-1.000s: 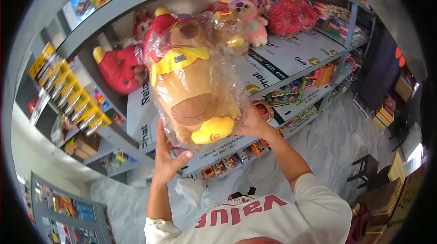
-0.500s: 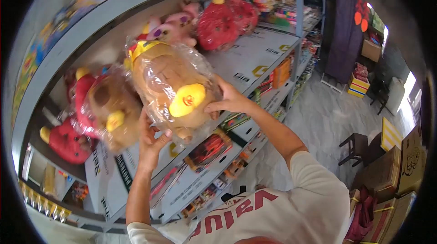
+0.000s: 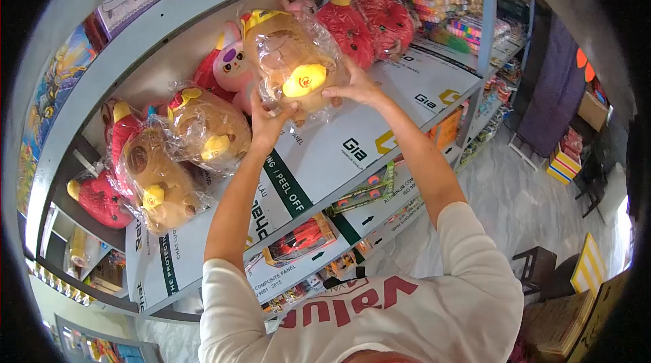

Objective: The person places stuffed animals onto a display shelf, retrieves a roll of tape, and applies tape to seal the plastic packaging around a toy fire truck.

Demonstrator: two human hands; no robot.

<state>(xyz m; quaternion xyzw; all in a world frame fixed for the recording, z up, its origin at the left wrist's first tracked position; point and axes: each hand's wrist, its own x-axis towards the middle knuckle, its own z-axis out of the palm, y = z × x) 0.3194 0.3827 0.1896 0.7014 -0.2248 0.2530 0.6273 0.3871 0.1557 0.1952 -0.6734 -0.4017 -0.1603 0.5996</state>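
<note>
Between my two hands is a brown plush toy (image 3: pixel 288 51) in a clear plastic bag, with a yellow crown-like top and a yellow patch on its belly. My left hand (image 3: pixel 268 122) grips its lower left side, and my right hand (image 3: pixel 359 87) its right side. It is upright and tilted slightly back, at the shelf's back row. Two similar bagged brown plush toys stand to the left, one nearer (image 3: pixel 207 129) and one farther along (image 3: pixel 159 176). A pink plush toy (image 3: pixel 230 68) is partly hidden behind the held one.
Red bagged plush toys (image 3: pixel 349 31) stand right of my hands, and another red one (image 3: pixel 102 200) sits at the far left. Bundles of coloured packs (image 3: pixel 475 24) fill the right end. A grey shelf post (image 3: pixel 487 27) rises there; boxed toys (image 3: pixel 302 239) lie on the shelf below.
Both hands have carried the brown plush toy back and right onto the shelf. Another bagged brown plush toy now shows to its left, and the view has shifted.
</note>
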